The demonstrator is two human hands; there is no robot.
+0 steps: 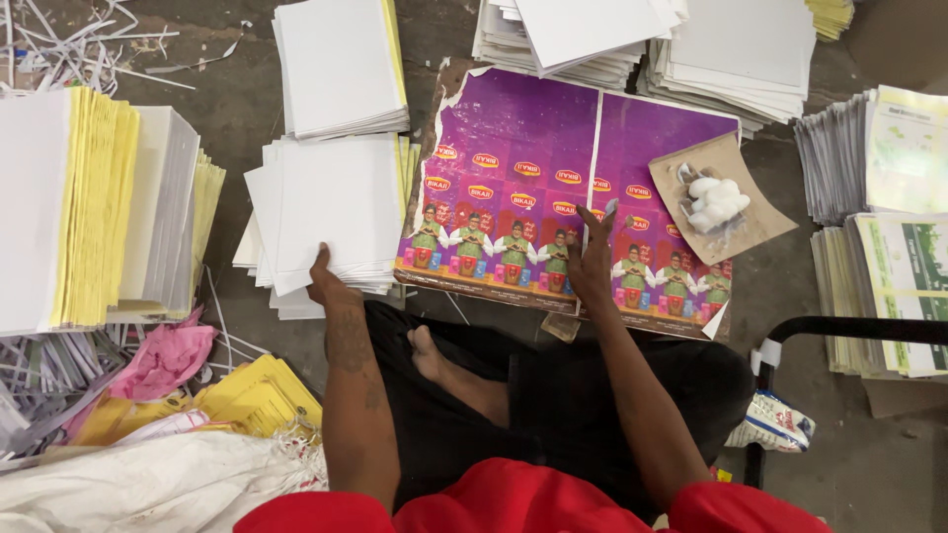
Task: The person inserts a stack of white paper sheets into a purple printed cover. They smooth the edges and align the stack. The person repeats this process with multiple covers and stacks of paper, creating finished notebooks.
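Red cloth and black trousers fill the near edge at 6 o'clock, and just beyond them the left hand is seen at 9 o'clock, fingers closed on the near edge of a stack of white sheets. The right hand is laid on the purple printed board at 12 o'clock, fingers spread apart and empty. Nothing has been laid on the board yet; many piles remain stacked beyond, toward 11 and 1 o'clock.

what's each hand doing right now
Left hand: closed on the edge of the white paper stack.
Right hand: open, fingers spread, resting on the purple printed sheet.
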